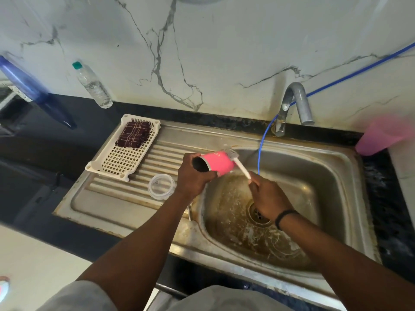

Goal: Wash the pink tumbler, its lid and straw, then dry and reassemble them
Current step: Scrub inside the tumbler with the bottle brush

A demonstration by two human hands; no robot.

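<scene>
Head view: the left hand (pixel 193 176) curls round the open end of the pink tumbler (pixel 216 163), holding it on its side above the left edge of the sink basin (pixel 332 176), with the dark mouth turned toward the person and the base pointing away toward the wall. The right hand (pixel 268 198) grips the lower end of a white brush (pixel 239 163), fingers closed round its handle; the bristle end lies against the tumbler's far end, at its upper right rim. A dark band sits on the right wrist.

On the ribbed draining board left of the basin, a clear round lid (pixel 161 186) lies flat, just beside the left wrist. A thin metal straw (pixel 189 213) shows partly beneath the left forearm at the basin's edge; most of it is hidden. Further back on the draining board sits a white slotted tray (pixel 122 162), and a folded dark checked cloth (pixel 133 136) lies in its far end.

A metal tap (pixel 294 104) rises behind the basin, and a thin blue hose (pixel 262 140) runs from the wall past the tap and down into the basin. On the dark bench behind, a clear water bottle (pixel 93 85) with a green cap stands against the marble wall, a blue bottle (pixel 33 90) stands left of it, and a blurred pink cup (pixel 379 138) sits at the right of the sink.
</scene>
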